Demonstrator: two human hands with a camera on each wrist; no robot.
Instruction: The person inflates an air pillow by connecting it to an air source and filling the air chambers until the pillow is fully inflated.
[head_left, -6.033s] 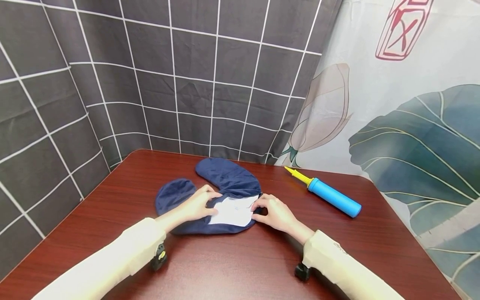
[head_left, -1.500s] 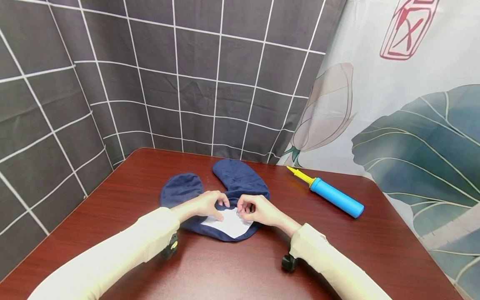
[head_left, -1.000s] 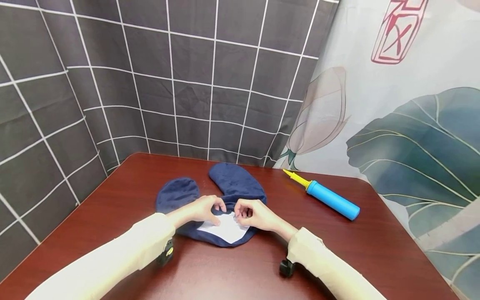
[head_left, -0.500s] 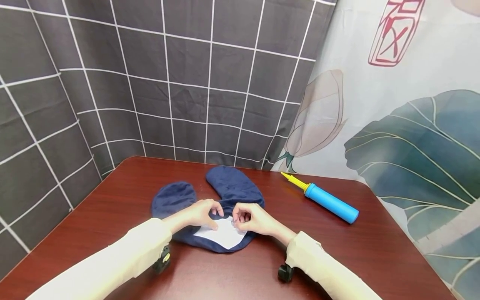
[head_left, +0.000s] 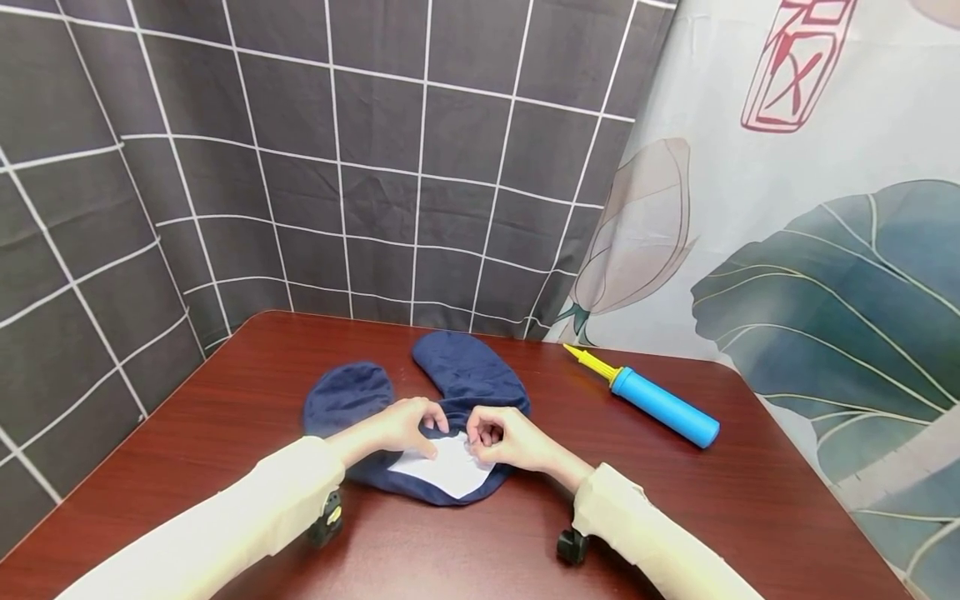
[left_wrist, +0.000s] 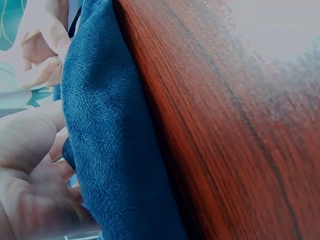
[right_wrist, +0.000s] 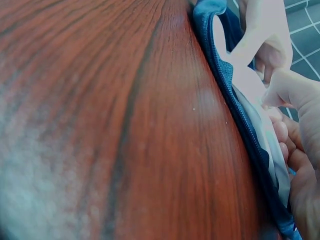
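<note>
I have the navy pillow cover flat on the red-brown table, towards its middle, a U with its gap facing the far left and its rounded bend coming towards the person. Its long axis runs from near right to far left, so both lobes point away from the body, one on the left and one further back. Through the parted zip I see a white inner piece, with one blunt corner pointing at the near edge of the table.

The left hand has its thumb held apart from its loosely bent fingers, thumb at the white inner piece and fingers by the navy cloth. The right hand brings thumb and fingertips together, pinching the white inner piece near its far right edge; just which bit it pinches is too small for me to make out. Well apart on the right lies a blue pump, its long axis slanting, yellow nozzle pointing to the far left
</note>
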